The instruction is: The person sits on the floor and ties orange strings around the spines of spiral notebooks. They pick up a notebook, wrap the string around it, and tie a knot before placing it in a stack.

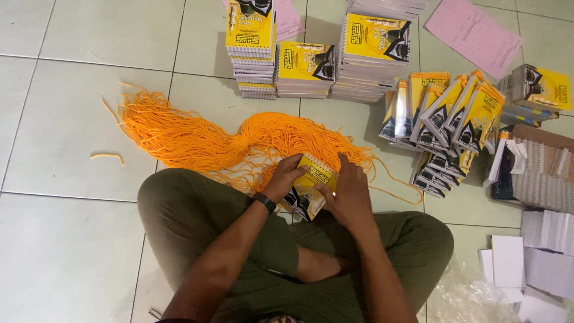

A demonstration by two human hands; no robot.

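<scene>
Three upright stacks of small yellow spiral-bound booklets, one tangled bundle of orange cords, two pink paper sheets, one booklet in hand

One head-worn camera looks steeply down, close over the seated person's lap, onto the pale tiled floor.

Soft, even indoor light; weak shadows below the stacked yellow booklets; pale glossy floor tiles slightly bluish, sharp focus.
</scene>
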